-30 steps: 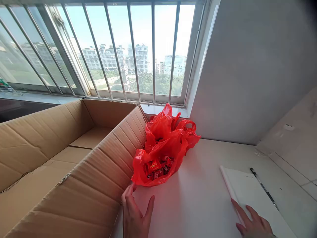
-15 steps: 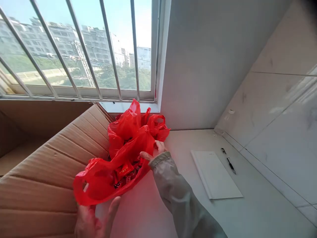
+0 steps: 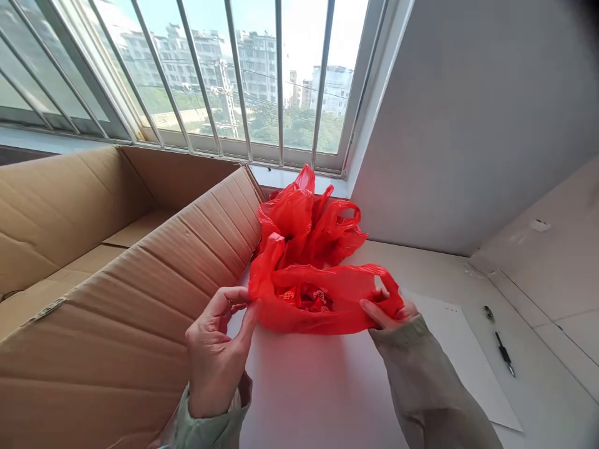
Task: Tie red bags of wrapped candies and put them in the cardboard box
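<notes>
A red plastic bag (image 3: 299, 319) lies open on the white table in front of me, with red-wrapped packets (image 3: 316, 298) showing inside. Its left edge is pinched between the thumb and fingers of my left hand (image 3: 219, 346). My right hand (image 3: 390, 310) grips the right side by the handle, thumb on the near face and the other fingers partly hidden by the plastic. Right behind it stand more red plastic bags (image 3: 299, 218), bunched up; what they contain is hidden.
To the left is a large open cardboard box (image 3: 187, 249), its near wall beside the bags. A white notebook (image 3: 468, 362) and a black pen (image 3: 504, 354) lie at the right. Behind is a barred window (image 3: 262, 81) above a sill.
The near bag has turned to lie level across the table. My left hand has risen and taken its left edge; my right hand has moved to its right handle. The view has shifted left.
</notes>
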{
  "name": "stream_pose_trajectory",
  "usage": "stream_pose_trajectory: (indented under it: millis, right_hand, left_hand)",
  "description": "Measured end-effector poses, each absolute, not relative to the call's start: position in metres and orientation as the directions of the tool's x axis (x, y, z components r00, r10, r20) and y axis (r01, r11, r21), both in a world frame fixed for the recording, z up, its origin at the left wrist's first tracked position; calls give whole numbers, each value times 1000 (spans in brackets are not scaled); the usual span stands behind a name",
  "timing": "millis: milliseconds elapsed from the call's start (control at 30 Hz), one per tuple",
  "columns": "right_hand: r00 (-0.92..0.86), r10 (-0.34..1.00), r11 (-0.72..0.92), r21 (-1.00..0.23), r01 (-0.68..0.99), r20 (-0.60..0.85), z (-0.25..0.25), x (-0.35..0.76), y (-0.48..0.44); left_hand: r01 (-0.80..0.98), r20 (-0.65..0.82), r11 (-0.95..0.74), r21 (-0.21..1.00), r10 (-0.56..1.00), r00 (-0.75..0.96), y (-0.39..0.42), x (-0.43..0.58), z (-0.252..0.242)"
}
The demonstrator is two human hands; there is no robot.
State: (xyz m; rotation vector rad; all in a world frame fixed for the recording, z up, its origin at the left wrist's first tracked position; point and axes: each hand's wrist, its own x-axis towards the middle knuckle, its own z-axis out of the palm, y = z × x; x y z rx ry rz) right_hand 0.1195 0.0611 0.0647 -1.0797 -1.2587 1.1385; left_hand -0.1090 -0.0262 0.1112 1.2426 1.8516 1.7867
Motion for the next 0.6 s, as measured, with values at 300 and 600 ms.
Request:
stream_pose_trajectory:
  millis: [300,600]
  right_hand:
    - [145,979,136,-987,81,147,113,149,17]
    - [137,905,285,-812,510,404,152,127,13]
  left_hand:
    - [695,591,-219,685,725,-354,-46,-71,162]
    - [847,524,-225,482,848,-73,-82,-63,178]
